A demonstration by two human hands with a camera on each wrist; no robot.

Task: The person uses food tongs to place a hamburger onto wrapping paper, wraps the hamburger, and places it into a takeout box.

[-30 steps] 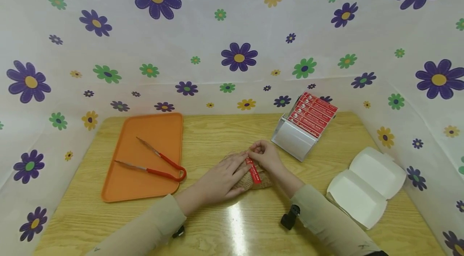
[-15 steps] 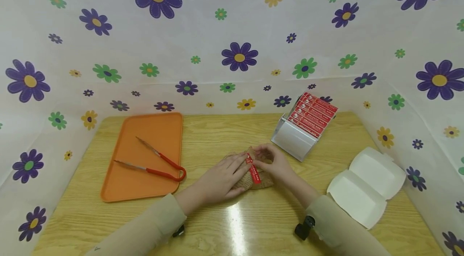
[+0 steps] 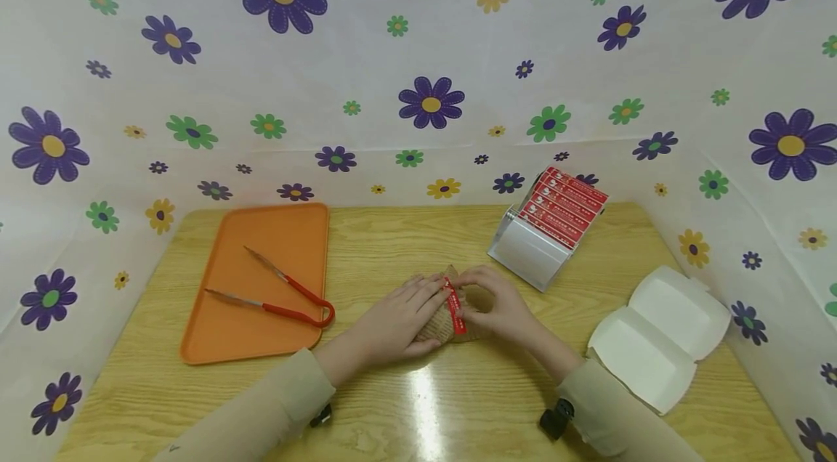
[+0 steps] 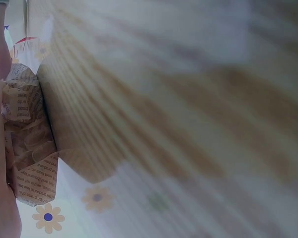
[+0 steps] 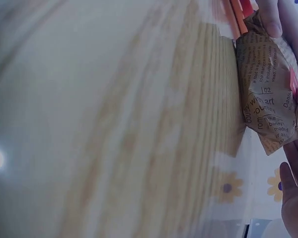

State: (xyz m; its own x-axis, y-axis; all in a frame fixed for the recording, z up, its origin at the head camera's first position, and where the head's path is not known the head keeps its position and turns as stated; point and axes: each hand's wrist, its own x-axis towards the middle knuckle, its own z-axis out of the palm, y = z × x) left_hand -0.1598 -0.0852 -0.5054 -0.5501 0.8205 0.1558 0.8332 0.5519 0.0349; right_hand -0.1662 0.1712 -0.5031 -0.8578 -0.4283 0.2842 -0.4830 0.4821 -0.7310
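Observation:
A brown printed-paper-wrapped package (image 3: 439, 327) lies on the table between both hands, a red sticker strip (image 3: 454, 306) running across it. My left hand (image 3: 395, 322) lies over its left part and holds it, thumb on the near side and fingers across the top. On the other side, my right hand (image 3: 508, 306) touches the sticker with its thumb and index finger, the fingers gently bent. In the right wrist view, black print covers the wrapper (image 5: 263, 84), and the left thumb rests on its end. What is wrapped inside is hidden.
An orange tray (image 3: 222, 335) with red-handled tongs (image 3: 297, 312) stands at left. Behind the right hand is a metal dispenser (image 3: 531, 248) with rows of red stickers (image 3: 564, 206). An open white clamshell box (image 3: 644, 357) lies at right. A flower-patterned sheet (image 3: 366, 62) surrounds the table.
The right hand has shifted from the sticker's far end slightly right and nearer, its fingers spreading apart along the strip. The left hand has stayed almost still on the package.

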